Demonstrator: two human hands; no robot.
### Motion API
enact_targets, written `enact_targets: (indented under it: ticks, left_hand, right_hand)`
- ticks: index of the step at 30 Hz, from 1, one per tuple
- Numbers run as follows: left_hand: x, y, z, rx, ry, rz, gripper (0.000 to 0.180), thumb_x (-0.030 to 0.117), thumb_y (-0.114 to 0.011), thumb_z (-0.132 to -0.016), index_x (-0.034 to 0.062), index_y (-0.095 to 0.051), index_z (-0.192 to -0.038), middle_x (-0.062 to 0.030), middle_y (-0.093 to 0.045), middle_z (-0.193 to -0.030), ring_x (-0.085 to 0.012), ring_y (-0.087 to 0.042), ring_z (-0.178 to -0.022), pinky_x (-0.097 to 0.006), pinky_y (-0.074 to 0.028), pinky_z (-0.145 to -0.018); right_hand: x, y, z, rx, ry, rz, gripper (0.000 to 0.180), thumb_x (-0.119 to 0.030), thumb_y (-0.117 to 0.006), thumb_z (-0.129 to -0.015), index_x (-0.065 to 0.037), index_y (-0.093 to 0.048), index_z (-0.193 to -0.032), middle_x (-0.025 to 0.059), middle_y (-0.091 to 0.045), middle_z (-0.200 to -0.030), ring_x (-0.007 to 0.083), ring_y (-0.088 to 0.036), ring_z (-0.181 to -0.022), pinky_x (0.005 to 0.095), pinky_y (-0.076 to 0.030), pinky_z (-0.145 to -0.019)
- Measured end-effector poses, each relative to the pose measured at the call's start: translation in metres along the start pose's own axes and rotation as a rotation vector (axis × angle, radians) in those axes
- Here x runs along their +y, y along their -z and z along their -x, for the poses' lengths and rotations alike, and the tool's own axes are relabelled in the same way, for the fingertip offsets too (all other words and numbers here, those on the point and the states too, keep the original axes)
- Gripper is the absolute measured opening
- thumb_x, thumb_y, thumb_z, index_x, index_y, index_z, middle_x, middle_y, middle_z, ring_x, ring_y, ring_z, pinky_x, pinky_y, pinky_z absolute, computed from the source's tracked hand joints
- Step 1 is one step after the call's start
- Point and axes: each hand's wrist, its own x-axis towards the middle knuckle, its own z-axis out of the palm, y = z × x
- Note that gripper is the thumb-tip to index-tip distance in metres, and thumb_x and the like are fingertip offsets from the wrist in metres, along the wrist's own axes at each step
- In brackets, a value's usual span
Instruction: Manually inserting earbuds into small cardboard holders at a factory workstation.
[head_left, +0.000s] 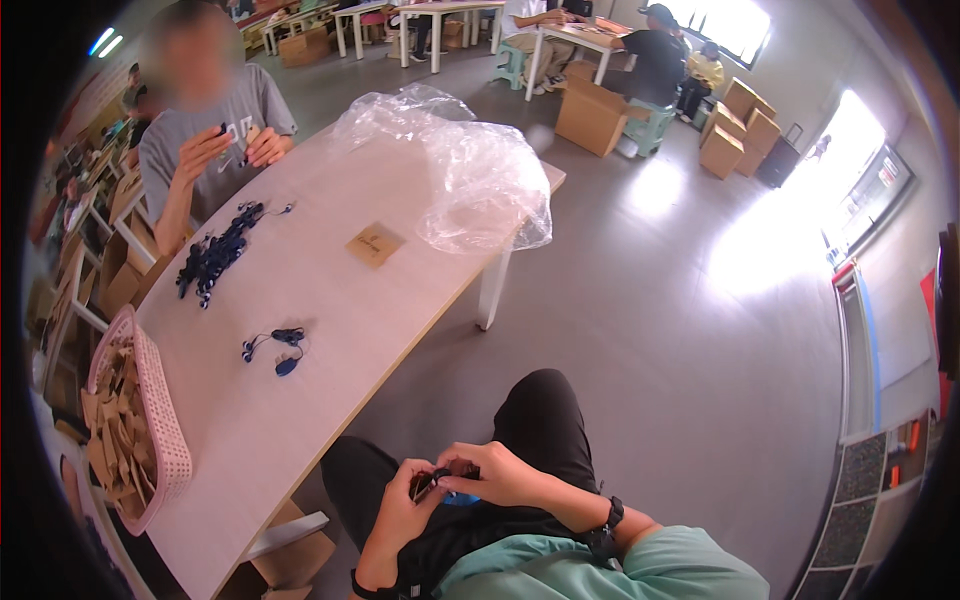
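Observation:
Above my lap, my left hand (402,508) and my right hand (507,476) meet, fingers closed around a small dark bundle (440,479). It looks like coiled earphones, but the fingers cover much of it. A bit of blue shows just below my right fingers. On the table (330,310) to the left lie a few dark blue earphones (287,337) with thin cables. Farther back is a larger heap of dark blue earphones (215,258). One brown card (374,244) lies flat near the table's middle.
A pink basket (168,440) of folded brown cards stands at the table's left edge. Crumpled clear plastic (480,180) hangs over the far right corner. Across the table a person (215,130) holds small items in both hands. Cardboard boxes (592,112) stand on the floor behind.

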Motion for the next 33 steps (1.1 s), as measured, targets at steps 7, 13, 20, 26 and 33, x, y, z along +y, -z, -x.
enact_targets:
  ticks: [7, 13, 20, 26, 33]
  left_hand:
    - [-0.016, 0.010, 0.005, 0.082, 0.042, 0.108, 0.020, 0.005, -0.066, -0.092, 0.0014, -0.054, -0.108, -0.0026, -0.061, -0.090, -0.0064, -0.056, -0.083, -0.022, -0.046, -0.076]
    - [-0.017, 0.009, 0.009, 0.072, 0.018, 0.324, 0.017, -0.001, -0.059, -0.093, 0.0036, -0.053, -0.108, -0.0044, -0.063, -0.094, -0.0097, -0.059, -0.080, -0.024, -0.049, -0.072]
    - [-0.009, 0.009, 0.009, 0.031, 0.069, 0.550, 0.023, -0.001, -0.060, -0.094, 0.0038, -0.056, -0.116, -0.0051, -0.063, -0.096, -0.0116, -0.061, -0.082, -0.026, -0.051, -0.074]
    - [-0.011, 0.019, 0.018, -0.105, 0.240, 0.613, 0.020, 0.000, -0.063, -0.093, 0.0007, -0.059, -0.112, -0.0057, -0.065, -0.094, -0.0134, -0.063, -0.081, -0.026, -0.052, -0.072]
    - [0.003, 0.021, 0.013, -0.058, 0.205, 0.762, 0.017, 0.006, -0.063, -0.095, 0.0002, -0.063, -0.111, -0.0055, -0.066, -0.093, -0.0133, -0.063, -0.081, -0.027, -0.052, -0.075]
  right_hand:
    - [0.010, -0.007, -0.007, -0.024, 0.124, 0.031, 0.032, -0.012, -0.071, -0.088, -0.007, -0.065, -0.119, 0.0104, -0.068, -0.090, 0.0214, -0.066, -0.074, 0.0316, -0.053, -0.066]
    - [-0.002, -0.007, -0.006, -0.014, 0.080, 0.053, 0.034, -0.007, -0.074, -0.084, -0.008, -0.069, -0.118, 0.0097, -0.067, -0.100, 0.0197, -0.067, -0.081, 0.0306, -0.054, -0.069]
    - [0.005, -0.009, 0.001, 0.037, -0.145, -0.351, 0.045, 0.000, -0.076, -0.082, -0.003, -0.063, -0.125, 0.0066, -0.066, -0.098, 0.0095, -0.061, -0.079, 0.0248, -0.052, -0.068]
    - [0.023, -0.018, 0.001, 0.082, -0.145, -0.736, 0.038, 0.005, -0.074, -0.082, 0.006, -0.062, -0.118, 0.0093, -0.068, -0.098, 0.0145, -0.066, -0.088, 0.0263, -0.055, -0.078]
    - [0.000, -0.027, -0.007, 0.140, -0.018, -0.327, 0.022, 0.002, -0.071, -0.086, 0.008, -0.068, -0.107, 0.0082, -0.066, -0.094, 0.0130, -0.064, -0.085, 0.0250, -0.050, -0.078]
